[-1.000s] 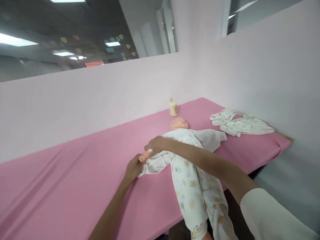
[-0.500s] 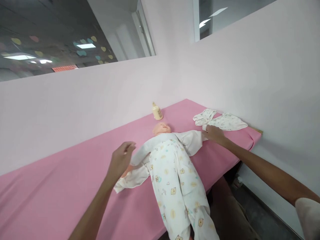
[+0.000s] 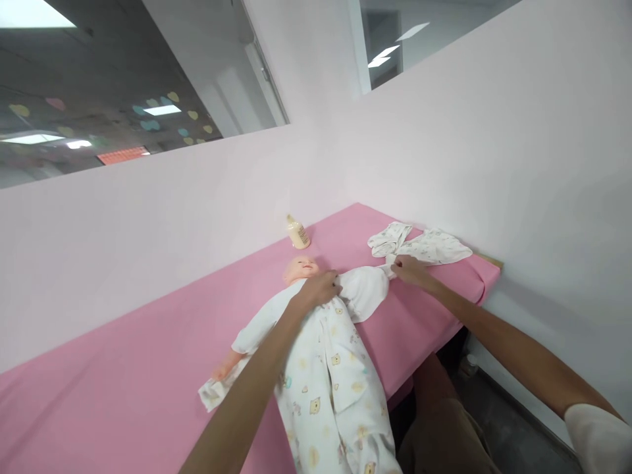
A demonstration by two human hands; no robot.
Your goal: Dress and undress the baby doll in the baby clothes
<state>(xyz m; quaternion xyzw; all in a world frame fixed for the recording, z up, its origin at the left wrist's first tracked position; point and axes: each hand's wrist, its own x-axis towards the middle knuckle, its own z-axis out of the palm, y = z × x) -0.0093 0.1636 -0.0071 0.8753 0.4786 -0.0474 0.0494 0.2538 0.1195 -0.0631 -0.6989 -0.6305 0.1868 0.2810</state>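
A baby doll (image 3: 299, 268) lies on its back, in a white shirt (image 3: 363, 289) and white trousers (image 3: 320, 388) printed with bears. My left hand (image 3: 320, 288) is at the doll's chest, its fingers curled at the shirt near the shoulder; the fingertips are partly hidden. Out to the right, my right hand (image 3: 409, 270) pinches the end of the shirt sleeve (image 3: 388, 270) and holds it stretched. The doll's bare hand (image 3: 227, 365) shows past the other sleeve, over a patterned cloth (image 3: 212, 394).
A pink-covered table (image 3: 123, 368) carries the doll. Behind its head stands a cream pump bottle (image 3: 298, 234). Folded printed baby clothes (image 3: 434, 247) lie at the right end, close to the wall (image 3: 543, 164). A small container (image 3: 468, 365) is on the floor below.
My left hand has moved right, from beside the doll's far-left sleeve onto its chest. My right hand keeps hold of the sleeve end. The camera view has shifted slightly.
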